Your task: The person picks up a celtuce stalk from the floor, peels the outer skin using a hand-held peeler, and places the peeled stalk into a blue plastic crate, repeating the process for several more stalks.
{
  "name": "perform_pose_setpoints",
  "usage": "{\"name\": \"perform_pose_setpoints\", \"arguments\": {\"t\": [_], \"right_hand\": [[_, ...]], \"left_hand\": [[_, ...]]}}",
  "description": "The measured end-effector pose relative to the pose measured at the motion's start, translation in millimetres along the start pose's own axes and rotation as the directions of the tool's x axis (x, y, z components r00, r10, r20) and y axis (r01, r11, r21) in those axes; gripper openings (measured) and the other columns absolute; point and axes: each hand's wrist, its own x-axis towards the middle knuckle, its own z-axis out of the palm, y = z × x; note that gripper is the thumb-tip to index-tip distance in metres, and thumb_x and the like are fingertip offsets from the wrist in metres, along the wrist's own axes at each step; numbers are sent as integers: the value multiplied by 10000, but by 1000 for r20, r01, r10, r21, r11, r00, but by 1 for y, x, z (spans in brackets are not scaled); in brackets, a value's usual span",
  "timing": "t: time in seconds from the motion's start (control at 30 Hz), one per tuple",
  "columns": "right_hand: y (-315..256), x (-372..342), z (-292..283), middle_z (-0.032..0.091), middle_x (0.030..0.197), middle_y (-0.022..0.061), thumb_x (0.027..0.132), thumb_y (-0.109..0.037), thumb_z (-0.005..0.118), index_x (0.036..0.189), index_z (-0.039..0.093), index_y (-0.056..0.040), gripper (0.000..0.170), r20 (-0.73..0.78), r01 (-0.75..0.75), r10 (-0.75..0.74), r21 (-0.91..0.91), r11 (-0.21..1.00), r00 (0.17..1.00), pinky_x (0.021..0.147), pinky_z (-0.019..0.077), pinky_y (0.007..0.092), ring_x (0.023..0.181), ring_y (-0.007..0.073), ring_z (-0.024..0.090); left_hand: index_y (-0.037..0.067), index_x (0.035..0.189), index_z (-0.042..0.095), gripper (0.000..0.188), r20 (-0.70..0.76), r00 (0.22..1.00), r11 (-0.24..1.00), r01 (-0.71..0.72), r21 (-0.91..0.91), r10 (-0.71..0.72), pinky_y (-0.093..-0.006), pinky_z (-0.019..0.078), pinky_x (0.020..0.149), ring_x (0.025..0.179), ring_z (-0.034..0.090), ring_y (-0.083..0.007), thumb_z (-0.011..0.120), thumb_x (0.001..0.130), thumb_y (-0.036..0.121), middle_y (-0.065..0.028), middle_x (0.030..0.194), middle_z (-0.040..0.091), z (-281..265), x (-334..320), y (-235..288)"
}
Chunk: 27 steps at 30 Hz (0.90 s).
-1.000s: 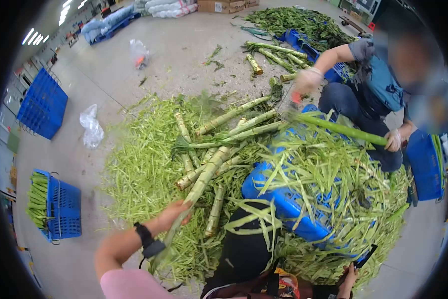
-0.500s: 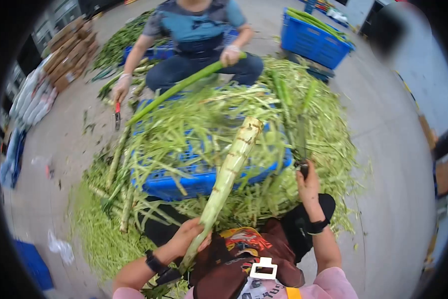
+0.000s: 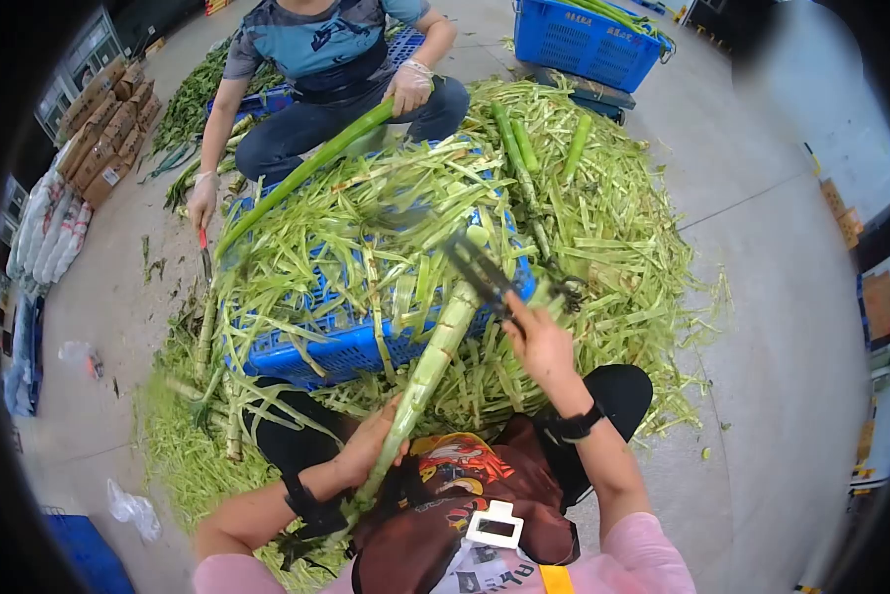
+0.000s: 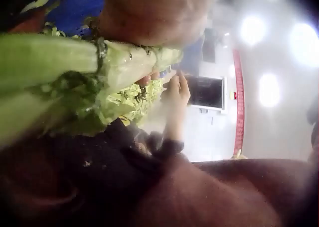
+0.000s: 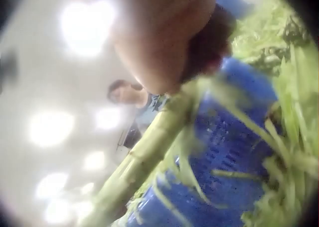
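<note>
My left hand (image 3: pixel 371 443) grips the lower part of a thick pale-green stalk (image 3: pixel 429 374), which slants up and away from me. The left wrist view shows the stalk's leafy end (image 4: pixel 79 97) close up. In my right hand (image 3: pixel 544 346) is a dark-handled peeler-like tool (image 3: pixel 479 271), held at the stalk's far end. The right wrist view has the stalk (image 5: pixel 144 157) running below my right hand (image 5: pixel 159 38); the tool's blade cannot be made out there. Beneath the far end lies an upturned-looking blue crate (image 3: pixel 366 351) heaped with peel strips (image 3: pixel 316 238).
Across the crate a person (image 3: pixel 331 59) squats, holding a long green stalk (image 3: pixel 306 176) and a red-handled tool (image 3: pixel 204 243). Peelings (image 3: pixel 623 247) cover the floor around the crate. A blue basket of stalks (image 3: pixel 589 45) stands at the back right; cartons (image 3: pixel 108 129) are stacked at left.
The head view has swung from the left side to face the crate. My right hand has come up and left with the tool, to the stalk's far end. My left hand keeps its grip.
</note>
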Motion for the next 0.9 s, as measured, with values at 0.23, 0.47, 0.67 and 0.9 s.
{"name": "perform_pose_setpoints", "arguments": {"t": [0.23,0.47,0.67,0.9], "right_hand": [[-36,-49,-5,500,710,67,828,-231,600,1233,554,-243,407,141,473,-506,216,854,851,465,443,361,546,241,542],[100,33,-2,638,809,105,846,-261,580,1082,627,-175,255,-217,-422,426,66,904,878,570,490,410,699,329,616],[-38,-47,-20,490,638,35,816,-231,603,1234,550,-275,424,155,517,-522,69,853,839,447,453,352,548,223,543],[101,21,33,642,818,102,835,-231,601,1195,595,-210,361,-118,-451,462,106,886,879,549,482,399,687,295,617]], "left_hand": [[73,1038,481,484,178,971,926,212,-311,-162,-266,408,519,550,469,-164,246,990,493,-75,695,511,-20,8,-24],[59,1053,487,446,114,993,927,78,-367,-38,-270,426,508,548,511,-169,307,985,461,-79,753,531,5,-19,-10],[32,1048,501,326,69,991,886,134,-444,-115,-302,454,535,555,527,-189,369,983,323,-102,810,566,-2,0,-16],[115,1225,451,435,79,997,953,4,-302,20,-278,446,517,544,515,-166,345,982,460,-88,755,553,5,-10,-7]]}}
